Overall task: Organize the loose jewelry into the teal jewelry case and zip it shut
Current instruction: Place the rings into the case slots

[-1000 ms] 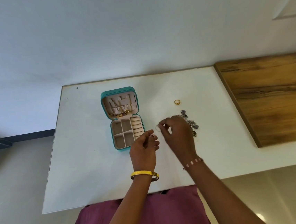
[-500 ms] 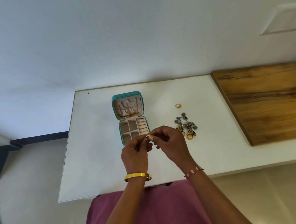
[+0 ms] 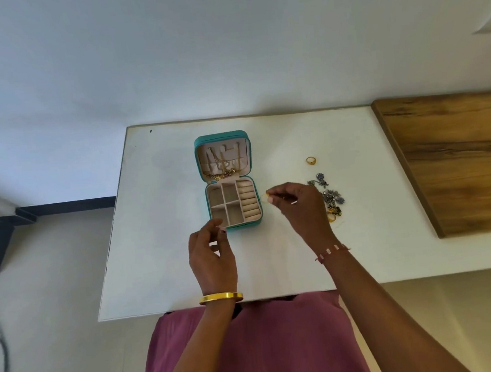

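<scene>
From the head camera, a white table runs out from a pale wall, with a wooden board lying on its right part. On the table, left of the middle, the teal case lies open and unzipped: its lid is folded back toward the wall, and gold chains hang and pool inside the lid. The nearer half shows small square compartments on the left and a column of ring rolls on the right — what they hold, if anything, is too small to tell.

The right hand hovers just right of the case, thumb and forefinger pinching a small pale ring beside the ring rolls; whether the ring touches the case cannot be told. A pink-and-white bracelet circles that wrist.

The left hand is at the case's near left corner, fingers loosely curled and holding nothing (its fingertips overlap the corner, contact unclear). A gold bangle sits on its wrist.

Right of the right hand a loose pile of silver-grey and gold pieces lies on the table, partly hidden by the hand. A gold ring lies alone, farther toward the wall, apart from the pile.

At the near edge — a magenta garment.
</scene>
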`<move>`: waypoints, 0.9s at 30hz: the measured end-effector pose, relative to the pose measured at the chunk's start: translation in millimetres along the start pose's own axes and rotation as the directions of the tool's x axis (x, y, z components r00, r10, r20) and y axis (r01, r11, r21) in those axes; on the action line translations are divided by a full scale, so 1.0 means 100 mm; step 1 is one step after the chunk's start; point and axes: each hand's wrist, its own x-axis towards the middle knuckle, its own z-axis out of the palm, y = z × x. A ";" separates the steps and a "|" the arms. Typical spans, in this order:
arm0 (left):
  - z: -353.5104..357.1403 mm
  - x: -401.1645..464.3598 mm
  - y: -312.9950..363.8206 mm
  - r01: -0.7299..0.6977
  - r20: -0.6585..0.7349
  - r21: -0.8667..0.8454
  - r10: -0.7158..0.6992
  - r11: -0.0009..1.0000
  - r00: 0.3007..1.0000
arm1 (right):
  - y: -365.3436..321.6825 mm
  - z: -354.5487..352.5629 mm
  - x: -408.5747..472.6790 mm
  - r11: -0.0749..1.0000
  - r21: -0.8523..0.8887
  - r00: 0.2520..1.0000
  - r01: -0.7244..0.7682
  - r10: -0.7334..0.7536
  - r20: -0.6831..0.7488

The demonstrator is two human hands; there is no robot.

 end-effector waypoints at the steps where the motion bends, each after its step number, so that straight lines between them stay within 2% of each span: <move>1: 0.01 0.03 -0.03 0.021 -0.017 0.004 -0.021 1.000 1.000 | 0.00 0.02 0.07 0.999 -0.040 0.999 0.028 -0.029 -0.026; 6: 0.12 0.22 -0.11 0.161 0.006 -0.011 -0.161 0.987 0.987 | 0.04 0.16 0.34 0.967 -0.208 0.988 0.145 -0.151 -0.017; 12: 0.18 0.35 -0.14 0.113 0.063 0.124 -0.121 0.986 0.991 | 0.06 0.30 0.41 0.936 -0.272 0.975 0.222 -0.215 0.057; 21: 0.04 -0.02 -0.21 0.100 0.135 0.058 -0.107 0.993 0.985 | 0.15 0.25 0.00 0.897 -0.367 0.969 0.244 -0.244 0.049; 27: 0.00 -0.16 -0.24 0.160 0.186 0.038 -0.164 0.986 0.969 | 0.23 0.19 -0.12 0.791 -0.522 0.944 0.320 -0.312 0.107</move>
